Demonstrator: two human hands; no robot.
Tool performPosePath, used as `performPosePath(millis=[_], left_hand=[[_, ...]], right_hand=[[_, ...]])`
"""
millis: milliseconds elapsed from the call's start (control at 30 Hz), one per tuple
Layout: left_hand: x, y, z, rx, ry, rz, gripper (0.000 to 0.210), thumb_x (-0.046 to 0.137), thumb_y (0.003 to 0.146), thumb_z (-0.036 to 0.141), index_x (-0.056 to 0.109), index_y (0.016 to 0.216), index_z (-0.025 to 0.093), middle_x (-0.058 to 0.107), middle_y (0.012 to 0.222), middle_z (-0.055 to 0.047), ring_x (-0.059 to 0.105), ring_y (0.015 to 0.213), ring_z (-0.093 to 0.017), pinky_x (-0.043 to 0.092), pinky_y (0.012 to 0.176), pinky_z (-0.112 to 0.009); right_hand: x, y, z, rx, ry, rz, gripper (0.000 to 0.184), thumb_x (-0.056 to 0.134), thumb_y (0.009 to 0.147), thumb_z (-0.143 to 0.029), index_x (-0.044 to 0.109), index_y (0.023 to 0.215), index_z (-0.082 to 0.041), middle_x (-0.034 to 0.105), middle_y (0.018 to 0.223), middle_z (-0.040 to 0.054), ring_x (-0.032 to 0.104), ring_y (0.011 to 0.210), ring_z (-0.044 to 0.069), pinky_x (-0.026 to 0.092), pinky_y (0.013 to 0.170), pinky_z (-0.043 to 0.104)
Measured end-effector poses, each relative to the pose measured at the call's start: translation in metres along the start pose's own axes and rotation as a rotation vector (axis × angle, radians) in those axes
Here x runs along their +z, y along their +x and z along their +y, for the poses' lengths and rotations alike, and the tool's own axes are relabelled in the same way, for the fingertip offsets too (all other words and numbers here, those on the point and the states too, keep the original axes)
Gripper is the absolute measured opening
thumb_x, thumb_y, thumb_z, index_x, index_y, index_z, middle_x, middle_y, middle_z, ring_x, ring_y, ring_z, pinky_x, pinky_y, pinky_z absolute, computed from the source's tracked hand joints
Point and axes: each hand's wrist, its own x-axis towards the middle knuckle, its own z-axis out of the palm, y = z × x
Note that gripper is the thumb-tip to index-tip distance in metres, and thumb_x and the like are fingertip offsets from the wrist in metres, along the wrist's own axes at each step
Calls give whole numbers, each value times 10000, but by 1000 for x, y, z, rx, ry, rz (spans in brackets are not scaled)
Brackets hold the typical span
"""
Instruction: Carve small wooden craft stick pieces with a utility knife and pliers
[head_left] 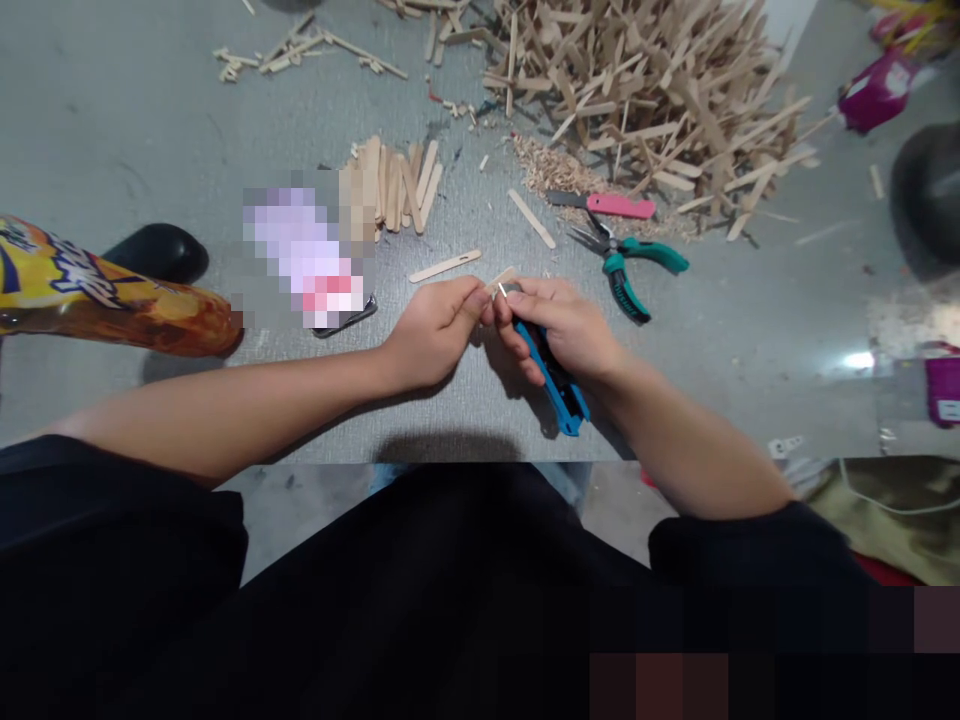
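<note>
My left hand (439, 325) is closed in a pinch on a wooden craft stick (504, 276), whose far end shows between my two hands. In my right hand (562, 318) is a blue utility knife (551, 380), its handle slanting down toward the table's front edge. The knife's metal front end is up against the stick, and both hands nearly touch there. Fingers hide most of the blade and part of the stick. Just beyond my left hand lies a craft stick with a slot in it (445, 266). Another plain stick (532, 219) rests farther back.
Green-handled pliers (626, 262) lie open at right, beside a pink-handled knife (611, 205). Behind them rise wood shavings (551, 165) and a large heap of craft sticks (637, 90). More sticks (401, 185) sit by a blurred-out item (300, 245). A drink bottle (112, 295) lies at left.
</note>
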Motion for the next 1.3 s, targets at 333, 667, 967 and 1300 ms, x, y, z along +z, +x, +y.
performPosePath(millis=[333, 667, 967, 1300], left_hand=[[6, -3, -5, 41, 13, 66, 648, 462, 1236, 782, 655, 867, 285, 748, 816, -41, 684, 784, -222, 546, 794, -427], [3, -4, 0, 14, -23, -21, 632, 448, 1243, 746, 633, 871, 269, 685, 777, -20, 640, 755, -201, 526, 775, -403], [0, 0, 11, -114, -145, -41, 402, 580, 1143, 445, 638, 791, 259, 597, 676, 4, 606, 698, -184, 517, 697, -358], [0, -1, 4, -19, -104, -14, 461, 549, 1178, 482, 636, 773, 280, 696, 720, -27, 652, 711, -214, 543, 728, -422]], right_hand=[[-1, -6, 3, -190, -352, 104, 548, 767, 1138, -776, 678, 973, -261, 625, 644, -60, 578, 451, 141, 437, 435, 279], [-9, -10, -4, -328, -958, 172, 298, 616, 1200, -374, 730, 956, -248, 699, 699, 2, 686, 696, 205, 451, 666, 340], [-3, -9, 1, -259, -621, 259, 510, 683, 1216, -593, 644, 825, -267, 689, 651, -15, 635, 481, 153, 478, 475, 312], [7, -6, 4, -200, -359, 195, 616, 801, 1106, -814, 726, 860, -254, 681, 666, -10, 630, 477, 149, 521, 432, 285]])
